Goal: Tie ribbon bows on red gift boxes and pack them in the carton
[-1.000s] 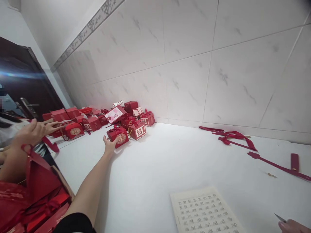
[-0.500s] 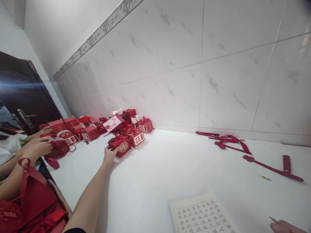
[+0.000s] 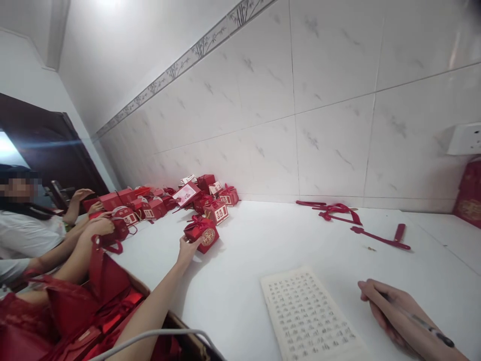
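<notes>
My left hand (image 3: pixel 189 250) reaches across the white table, its fingers closed on the near side of a small red gift box (image 3: pixel 206 236) with a ribbon bow and a round gold emblem. Just behind that box stands another red gift box (image 3: pixel 219 214) with a white panel bearing a red character. At the lower right, my right hand (image 3: pixel 391 308) is closed around a pen (image 3: pixel 432 330), above the table. Between the hands lies a paper pad (image 3: pixel 310 316) covered in rows of handwriting.
Several red boxes (image 3: pixel 154 208) line the wall. A carton of red boxes (image 3: pixel 101 281) sits at lower left, crossed by a grey cable (image 3: pixel 161 332). Co-workers' arms (image 3: pixel 75 240) reach in from the left. Dark red ribbon strips (image 3: pixel 340 214) lie at right, below a wall socket (image 3: pixel 466 139).
My left hand has drawn the red gift box a little away from the pile. My right hand with the pen has come further into view. The camera view has shifted to the right.
</notes>
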`<state>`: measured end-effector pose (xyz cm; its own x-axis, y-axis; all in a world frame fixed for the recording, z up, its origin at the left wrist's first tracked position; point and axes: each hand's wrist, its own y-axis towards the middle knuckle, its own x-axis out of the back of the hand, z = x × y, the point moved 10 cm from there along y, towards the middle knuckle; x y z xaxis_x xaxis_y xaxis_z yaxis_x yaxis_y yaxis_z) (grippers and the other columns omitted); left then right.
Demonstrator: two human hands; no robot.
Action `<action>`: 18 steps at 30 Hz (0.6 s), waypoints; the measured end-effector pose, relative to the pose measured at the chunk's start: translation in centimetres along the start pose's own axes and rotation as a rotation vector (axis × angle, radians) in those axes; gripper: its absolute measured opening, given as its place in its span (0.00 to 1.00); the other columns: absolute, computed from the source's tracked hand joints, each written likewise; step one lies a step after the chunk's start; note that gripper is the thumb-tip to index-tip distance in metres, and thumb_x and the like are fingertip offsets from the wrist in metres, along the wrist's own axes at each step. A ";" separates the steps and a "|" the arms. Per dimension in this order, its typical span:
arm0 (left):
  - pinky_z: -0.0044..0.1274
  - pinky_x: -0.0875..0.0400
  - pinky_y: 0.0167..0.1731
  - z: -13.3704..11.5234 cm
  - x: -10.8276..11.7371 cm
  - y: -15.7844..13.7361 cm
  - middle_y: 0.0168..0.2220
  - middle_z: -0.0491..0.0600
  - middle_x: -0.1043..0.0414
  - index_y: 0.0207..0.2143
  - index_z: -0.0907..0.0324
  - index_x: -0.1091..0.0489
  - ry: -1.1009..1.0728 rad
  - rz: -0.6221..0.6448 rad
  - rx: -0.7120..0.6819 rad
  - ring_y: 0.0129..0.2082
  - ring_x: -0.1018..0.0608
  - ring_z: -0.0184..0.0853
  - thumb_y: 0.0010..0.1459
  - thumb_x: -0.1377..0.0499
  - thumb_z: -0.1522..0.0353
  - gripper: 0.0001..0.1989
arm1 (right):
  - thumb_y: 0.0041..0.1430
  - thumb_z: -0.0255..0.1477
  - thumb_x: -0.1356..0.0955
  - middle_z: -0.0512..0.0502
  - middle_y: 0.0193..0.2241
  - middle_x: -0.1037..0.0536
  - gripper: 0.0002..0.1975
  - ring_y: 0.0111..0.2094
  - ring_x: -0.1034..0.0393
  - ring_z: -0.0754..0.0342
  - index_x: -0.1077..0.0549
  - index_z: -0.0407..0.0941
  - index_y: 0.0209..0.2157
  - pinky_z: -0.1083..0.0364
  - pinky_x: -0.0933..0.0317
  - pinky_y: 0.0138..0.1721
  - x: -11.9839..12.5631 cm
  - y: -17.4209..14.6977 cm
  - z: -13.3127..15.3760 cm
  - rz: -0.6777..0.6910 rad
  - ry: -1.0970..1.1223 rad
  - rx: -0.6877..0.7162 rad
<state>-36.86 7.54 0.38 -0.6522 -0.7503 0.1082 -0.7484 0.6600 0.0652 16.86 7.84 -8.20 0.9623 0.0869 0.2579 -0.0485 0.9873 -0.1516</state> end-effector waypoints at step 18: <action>0.19 0.27 0.19 -2.0 -5.1 -21.2 0.30 0.56 0.28 0.47 0.67 0.34 -0.589 0.615 0.654 0.28 0.23 0.38 0.56 0.57 0.46 0.35 | 0.57 0.49 0.39 0.52 0.13 0.38 0.22 0.14 0.47 0.58 0.34 0.44 0.23 0.59 0.48 0.16 -0.2 -2.5 3.3 0.037 -0.108 0.136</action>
<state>-17.42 -2.48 0.47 -0.7640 -0.3117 -0.5650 -0.0769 0.9133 -0.3999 15.86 5.76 -4.69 0.9251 0.1300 0.3568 -0.1262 0.9914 -0.0340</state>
